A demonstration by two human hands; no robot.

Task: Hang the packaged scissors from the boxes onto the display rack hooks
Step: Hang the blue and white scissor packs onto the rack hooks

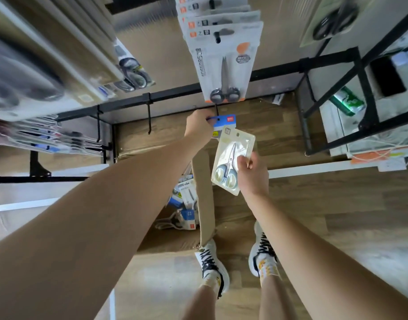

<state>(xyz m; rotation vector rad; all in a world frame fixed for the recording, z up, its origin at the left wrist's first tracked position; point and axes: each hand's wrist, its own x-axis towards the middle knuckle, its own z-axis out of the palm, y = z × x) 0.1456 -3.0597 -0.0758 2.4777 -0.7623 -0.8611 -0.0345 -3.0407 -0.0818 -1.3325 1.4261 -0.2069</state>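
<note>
My left hand (198, 127) pinches the top of a blue-carded scissors pack (225, 122) at the tip of a black rack hook (216, 109); most of that pack is hidden behind the other one. My right hand (251, 170) grips a cream pack of small blue-handled scissors (230, 158) by its lower right edge, held tilted just below the blue pack. Above, a row of white scissors packs (223, 63) hangs on a higher hook. An open cardboard box (203, 202) on the floor below holds more packs (187, 204).
Two bare black hooks (149, 116) stick out from the rack bar to the left. More hanging packs fill the left side (48, 139) and upper left (133, 72). A black frame with a white box (351, 107) stands at the right. My shoes rest on wooden flooring (314, 204).
</note>
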